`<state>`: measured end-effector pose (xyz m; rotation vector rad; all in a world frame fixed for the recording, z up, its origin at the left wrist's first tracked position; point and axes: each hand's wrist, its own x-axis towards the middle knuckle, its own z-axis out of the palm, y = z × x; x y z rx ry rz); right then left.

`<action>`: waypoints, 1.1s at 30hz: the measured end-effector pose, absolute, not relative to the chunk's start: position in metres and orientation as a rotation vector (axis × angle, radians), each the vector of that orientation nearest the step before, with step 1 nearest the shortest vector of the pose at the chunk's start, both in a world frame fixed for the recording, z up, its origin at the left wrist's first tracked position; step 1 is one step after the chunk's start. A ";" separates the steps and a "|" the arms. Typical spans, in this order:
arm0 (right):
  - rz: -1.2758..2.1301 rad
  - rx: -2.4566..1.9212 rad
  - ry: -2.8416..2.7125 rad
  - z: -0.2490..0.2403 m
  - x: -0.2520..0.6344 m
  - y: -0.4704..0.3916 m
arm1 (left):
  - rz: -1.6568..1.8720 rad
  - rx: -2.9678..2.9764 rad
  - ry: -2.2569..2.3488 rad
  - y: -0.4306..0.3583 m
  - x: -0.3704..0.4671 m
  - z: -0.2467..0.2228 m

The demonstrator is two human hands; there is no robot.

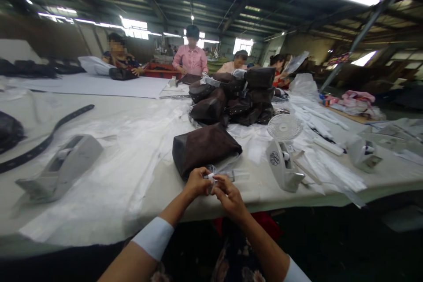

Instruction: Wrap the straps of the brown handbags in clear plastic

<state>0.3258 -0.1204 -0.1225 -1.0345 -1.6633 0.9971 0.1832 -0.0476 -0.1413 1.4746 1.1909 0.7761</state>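
A dark brown bag [208, 147] lies on the table in front of me, its near side toward my hands. Just at its near edge, my left hand [198, 182] pinches a small white strip [210, 176], with the thumb and fingertips closed. My right hand [228, 194] grips the same strip from the other side, fingers bent and pressed together. Some clear plastic [231, 175] shows beside the bag, behind my fingers. What the strip is wrapped around or fixed to is too small to make out.
Behind the bag rises a pile of similar brown bags [238, 103]. Grey tape dispensers stand at left [68, 163] and right [280, 165], with a small white fan [284, 128] near the right one. A dark belt-like strap [49, 139] lies at left. Several people work across the table.
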 end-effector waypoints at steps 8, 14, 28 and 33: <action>0.850 -1.223 -1.579 -0.127 0.327 -0.114 | 0.800 1.272 1.128 -0.063 0.197 -0.123; 0.689 -1.468 -1.611 -0.126 0.328 -0.113 | 0.801 1.245 1.099 -0.063 0.206 -0.128; 0.750 -1.655 -1.481 -0.133 0.338 -0.107 | 0.772 1.235 1.086 -0.065 0.216 -0.129; 0.751 -1.641 -1.465 -0.136 0.344 -0.107 | 0.767 1.242 1.076 -0.065 0.219 -0.130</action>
